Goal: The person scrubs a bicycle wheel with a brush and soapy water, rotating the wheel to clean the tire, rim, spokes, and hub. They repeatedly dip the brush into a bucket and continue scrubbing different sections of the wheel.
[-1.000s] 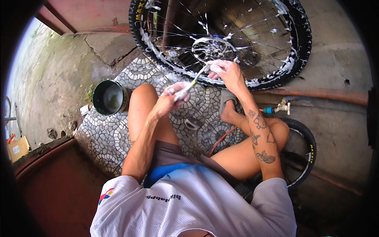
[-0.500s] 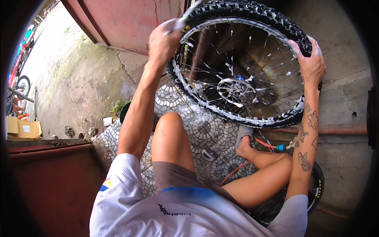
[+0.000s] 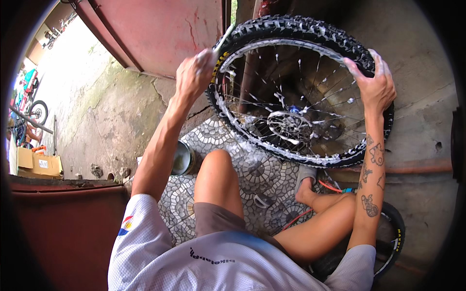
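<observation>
A soapy bicycle wheel (image 3: 291, 157) with a black knobby tyre (image 3: 301, 26) is held tilted in front of me. White foam clings to its rim, spokes and brake rotor (image 3: 290, 126). My left hand (image 3: 194, 73) is closed round a thin, pale handle (image 3: 226, 38) like a brush's, against the tyre's upper left side. Whatever end sits inside or under the fist is hidden. At the wheel's right side, my right hand (image 3: 376, 89) grips the tyre, thumb toward the rim and foamy fingers over the tread.
A bucket (image 3: 192, 162) stands left of my knee on patterned stone tiles (image 3: 213, 133). A second wheel (image 3: 399, 228) lies at lower right, near an orange hose (image 3: 330, 186). Red metal gate panels (image 3: 160, 34) rise at upper left; a cardboard box (image 3: 41, 164) sits far left.
The whole view has shifted, so the wheel sits lower and more of the bucket shows. My left hand has slid a little down the tyre's left side; my right hand keeps its grip.
</observation>
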Available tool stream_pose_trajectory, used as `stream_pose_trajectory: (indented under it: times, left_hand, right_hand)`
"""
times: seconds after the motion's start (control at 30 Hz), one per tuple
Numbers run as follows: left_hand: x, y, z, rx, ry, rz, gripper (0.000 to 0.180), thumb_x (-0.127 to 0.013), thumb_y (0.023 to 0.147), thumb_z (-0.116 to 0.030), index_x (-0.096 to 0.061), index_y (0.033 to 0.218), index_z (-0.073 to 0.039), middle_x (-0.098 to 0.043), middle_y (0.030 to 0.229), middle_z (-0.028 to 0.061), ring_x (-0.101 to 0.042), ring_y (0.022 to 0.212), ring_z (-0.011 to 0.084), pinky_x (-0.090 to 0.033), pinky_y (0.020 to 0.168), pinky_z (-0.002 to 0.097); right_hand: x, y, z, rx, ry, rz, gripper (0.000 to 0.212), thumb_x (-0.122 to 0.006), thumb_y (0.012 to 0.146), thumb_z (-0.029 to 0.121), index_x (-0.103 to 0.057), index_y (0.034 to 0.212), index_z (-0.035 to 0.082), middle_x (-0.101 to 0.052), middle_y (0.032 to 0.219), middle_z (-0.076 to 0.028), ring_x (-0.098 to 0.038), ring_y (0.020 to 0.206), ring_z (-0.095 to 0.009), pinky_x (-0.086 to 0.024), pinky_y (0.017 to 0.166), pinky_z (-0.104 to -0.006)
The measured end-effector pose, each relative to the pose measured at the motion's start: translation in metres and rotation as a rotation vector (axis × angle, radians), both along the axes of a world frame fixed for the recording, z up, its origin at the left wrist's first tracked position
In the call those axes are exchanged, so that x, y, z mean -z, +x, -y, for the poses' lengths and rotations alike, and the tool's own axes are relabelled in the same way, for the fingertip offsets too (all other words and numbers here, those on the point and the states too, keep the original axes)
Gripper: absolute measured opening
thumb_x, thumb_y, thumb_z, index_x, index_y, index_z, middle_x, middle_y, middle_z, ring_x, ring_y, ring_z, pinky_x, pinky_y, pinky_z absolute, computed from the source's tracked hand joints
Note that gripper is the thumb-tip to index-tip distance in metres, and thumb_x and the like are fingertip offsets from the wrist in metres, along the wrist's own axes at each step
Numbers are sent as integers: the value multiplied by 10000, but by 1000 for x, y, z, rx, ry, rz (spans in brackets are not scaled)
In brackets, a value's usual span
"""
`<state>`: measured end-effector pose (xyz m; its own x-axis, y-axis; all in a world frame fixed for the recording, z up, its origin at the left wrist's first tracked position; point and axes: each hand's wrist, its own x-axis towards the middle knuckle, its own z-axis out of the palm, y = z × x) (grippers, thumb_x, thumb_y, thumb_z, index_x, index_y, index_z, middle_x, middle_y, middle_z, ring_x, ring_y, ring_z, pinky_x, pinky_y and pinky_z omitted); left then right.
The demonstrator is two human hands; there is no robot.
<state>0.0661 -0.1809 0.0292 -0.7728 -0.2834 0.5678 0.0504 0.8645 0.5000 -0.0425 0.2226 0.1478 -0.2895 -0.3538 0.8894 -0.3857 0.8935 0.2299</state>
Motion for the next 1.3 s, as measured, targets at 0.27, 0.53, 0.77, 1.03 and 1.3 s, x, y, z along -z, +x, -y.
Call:
stream_pose_trajectory:
  times: [0.27, 0.53, 0.77, 1.03, 1.3]
  left_hand:
    - [-15, 10, -3, -9, -252, -52, 295, -496, 1057, -297, -645, 935, -74, -672, 758, 190, -653, 669, 414, -511, 631, 522]
    - [-40, 21, -33, -253, -157, 277, 377, -461, 1031, -299, -664, 834, -49, -681, 759, 256, -698, 726, 438, -538, 673, 562]
    - [-45, 19, -46, -307, -150, 307, 338, -484, 950, -212, -677, 765, -5, -685, 748, 260, -713, 717, 431, -573, 695, 546]
    - [-33, 24, -42, -345, -94, 346, 353, -492, 939, -221, -724, 811, 12, -687, 797, 300, -718, 774, 460, -577, 740, 554]
    - [-15, 16, -28, -373, -56, 187, 330, -533, 915, -202, -723, 779, 32, -698, 800, 311, -729, 777, 478, -587, 738, 562]
  right_hand:
    - [-1, -4, -1, -11, 48, -73, 707, -794, 719, 727, -789, 1096, 129, -781, 1026, -59, -760, 870, -273, -606, 731, -382]
    - [1, -7, -1, 0, 53, -109, 657, -807, 713, 717, -801, 1071, 166, -783, 992, -23, -762, 845, -241, -604, 708, -351]
    - [-1, -7, 1, -14, 37, -159, 632, -824, 708, 689, -800, 1042, 153, -778, 981, -15, -752, 821, -242, -600, 704, -353]
    - [0, -5, 3, 19, 43, -156, 622, -822, 714, 681, -796, 1047, 156, -775, 988, -3, -749, 841, -231, -598, 721, -351]
    - [0, -7, 0, -3, 66, -163, 629, -817, 713, 693, -802, 1047, 161, -778, 997, 8, -753, 834, -219, -597, 714, -338]
